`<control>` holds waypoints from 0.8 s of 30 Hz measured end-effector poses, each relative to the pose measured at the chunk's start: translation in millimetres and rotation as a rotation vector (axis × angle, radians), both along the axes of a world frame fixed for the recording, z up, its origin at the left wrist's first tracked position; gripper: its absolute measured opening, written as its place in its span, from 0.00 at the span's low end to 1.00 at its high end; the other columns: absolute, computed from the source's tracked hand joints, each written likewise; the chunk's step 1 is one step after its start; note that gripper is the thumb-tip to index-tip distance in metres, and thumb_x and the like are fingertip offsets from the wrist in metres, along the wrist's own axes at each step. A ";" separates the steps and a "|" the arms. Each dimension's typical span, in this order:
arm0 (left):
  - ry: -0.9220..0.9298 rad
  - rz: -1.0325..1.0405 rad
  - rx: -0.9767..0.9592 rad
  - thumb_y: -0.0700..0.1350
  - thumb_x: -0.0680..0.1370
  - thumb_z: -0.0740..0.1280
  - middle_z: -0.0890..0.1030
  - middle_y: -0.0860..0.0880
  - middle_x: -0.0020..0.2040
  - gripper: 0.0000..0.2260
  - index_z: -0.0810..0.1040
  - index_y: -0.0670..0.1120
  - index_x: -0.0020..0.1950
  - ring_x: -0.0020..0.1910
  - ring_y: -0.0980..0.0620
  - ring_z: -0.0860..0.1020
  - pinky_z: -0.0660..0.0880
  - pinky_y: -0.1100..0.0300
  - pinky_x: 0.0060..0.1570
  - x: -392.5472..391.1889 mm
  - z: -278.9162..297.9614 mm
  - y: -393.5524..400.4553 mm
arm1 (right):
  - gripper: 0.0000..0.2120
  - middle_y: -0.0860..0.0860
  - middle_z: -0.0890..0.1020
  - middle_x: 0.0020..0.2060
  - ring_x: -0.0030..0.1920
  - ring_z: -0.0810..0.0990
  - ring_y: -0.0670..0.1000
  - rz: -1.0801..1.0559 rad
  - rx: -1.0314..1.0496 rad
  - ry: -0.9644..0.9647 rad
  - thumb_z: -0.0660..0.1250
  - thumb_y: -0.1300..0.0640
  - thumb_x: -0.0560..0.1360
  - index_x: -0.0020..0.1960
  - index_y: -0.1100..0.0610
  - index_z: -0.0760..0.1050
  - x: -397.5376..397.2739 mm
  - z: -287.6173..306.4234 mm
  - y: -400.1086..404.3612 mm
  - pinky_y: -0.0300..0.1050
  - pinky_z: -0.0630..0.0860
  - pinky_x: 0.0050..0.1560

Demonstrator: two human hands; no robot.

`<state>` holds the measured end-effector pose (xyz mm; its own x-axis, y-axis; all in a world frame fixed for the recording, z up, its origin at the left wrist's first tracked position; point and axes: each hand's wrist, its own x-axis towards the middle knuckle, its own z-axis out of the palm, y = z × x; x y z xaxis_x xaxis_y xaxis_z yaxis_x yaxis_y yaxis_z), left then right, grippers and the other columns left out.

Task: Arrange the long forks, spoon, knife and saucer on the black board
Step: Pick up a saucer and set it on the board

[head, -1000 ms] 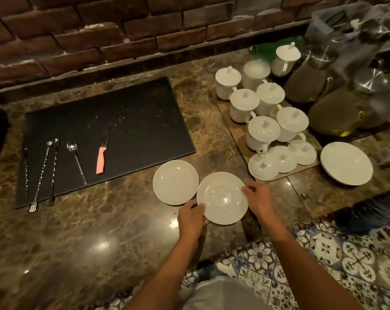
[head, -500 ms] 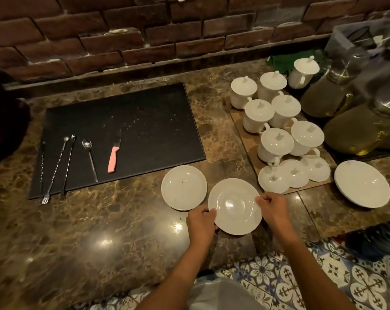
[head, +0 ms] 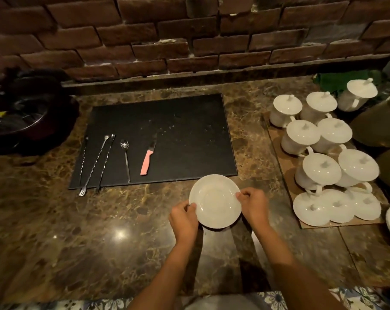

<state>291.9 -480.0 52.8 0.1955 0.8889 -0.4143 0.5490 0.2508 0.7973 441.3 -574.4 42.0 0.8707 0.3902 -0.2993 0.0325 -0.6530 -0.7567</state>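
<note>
No legible text, label, brand, number or sign appears on any surface in view.
</note>
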 end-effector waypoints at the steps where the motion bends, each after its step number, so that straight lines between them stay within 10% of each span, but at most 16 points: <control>1: 0.008 0.001 0.007 0.39 0.81 0.67 0.84 0.44 0.41 0.07 0.84 0.41 0.45 0.43 0.47 0.82 0.76 0.59 0.38 -0.9 -2.0 1.0 | 0.06 0.52 0.82 0.34 0.36 0.79 0.52 0.004 -0.013 0.000 0.69 0.59 0.75 0.41 0.59 0.82 -1.4 -2.2 1.6 0.41 0.72 0.36; 14: -0.076 -0.058 -0.106 0.38 0.82 0.65 0.85 0.45 0.49 0.08 0.84 0.45 0.54 0.50 0.45 0.83 0.84 0.45 0.49 -7.4 -14.5 9.4 | 0.23 0.46 0.68 0.22 0.26 0.65 0.45 0.093 -0.030 0.099 0.64 0.63 0.77 0.24 0.53 0.66 -1.8 -12.2 1.7 0.39 0.61 0.26; 24: -0.158 -0.034 -0.125 0.37 0.81 0.66 0.85 0.48 0.41 0.16 0.81 0.54 0.40 0.45 0.44 0.85 0.85 0.42 0.43 15.9 1.5 39.1 | 0.19 0.46 0.67 0.22 0.27 0.65 0.47 0.002 0.092 0.140 0.63 0.63 0.75 0.26 0.55 0.66 20.6 -9.1 22.6 0.42 0.63 0.29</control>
<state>307.8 -440.8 54.3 0.2956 0.8242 -0.4830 0.4296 0.3369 0.8378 461.8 -551.8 32.9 0.8221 0.4237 -0.3804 -0.0759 -0.5805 -0.8107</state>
